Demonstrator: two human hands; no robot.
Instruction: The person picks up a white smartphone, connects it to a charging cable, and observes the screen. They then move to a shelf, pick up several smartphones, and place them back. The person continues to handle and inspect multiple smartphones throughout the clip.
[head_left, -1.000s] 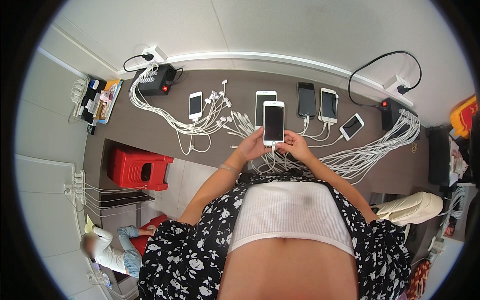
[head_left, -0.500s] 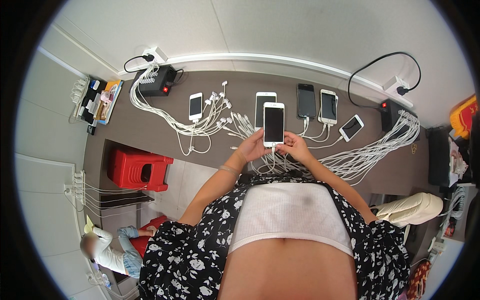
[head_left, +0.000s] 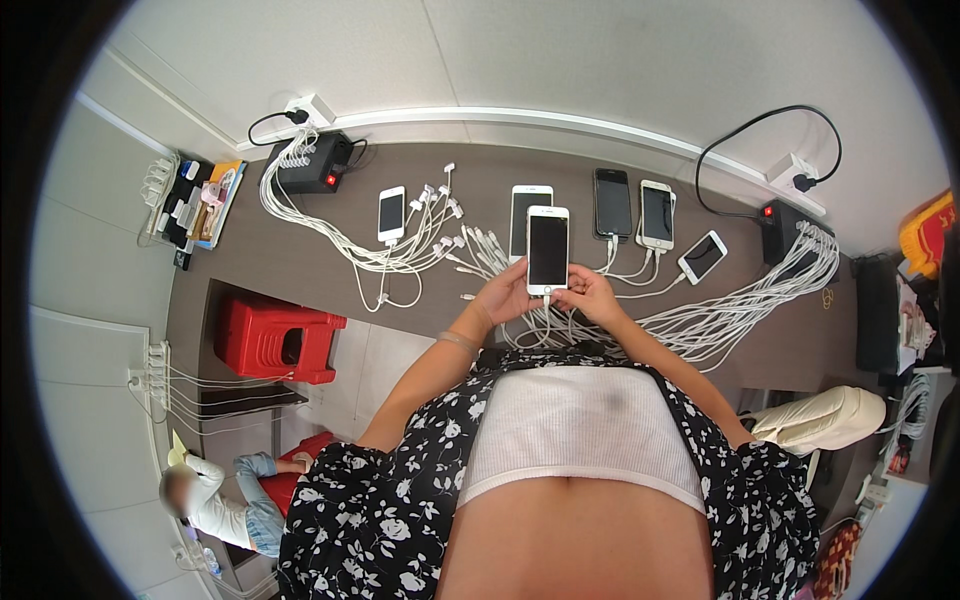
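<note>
A white smartphone (head_left: 548, 250) with a dark screen is held upright over the table in front of me. My left hand (head_left: 503, 294) grips its lower left side. At the lower right corner, my right hand (head_left: 592, 294) has its fingers closed on the phone, the thumb beside the bottom edge. A white charging cable (head_left: 546, 301) meets the phone's bottom edge between my hands. Behind the held phone lies another white smartphone (head_left: 531, 197), partly covered. To its right are a black smartphone (head_left: 612, 202), a gold-and-white smartphone (head_left: 657, 214) and a small white smartphone (head_left: 703, 257), with cables at their lower ends.
On the left lies a small phone (head_left: 391, 214) beside loose cable plugs (head_left: 440, 203). Black charging boxes (head_left: 312, 165) (head_left: 790, 235) feed white cable bundles (head_left: 745, 308). Red stools (head_left: 275, 338) stand below left. Another person (head_left: 222, 500) sits far left; a beige-clothed leg (head_left: 820, 420) shows at right.
</note>
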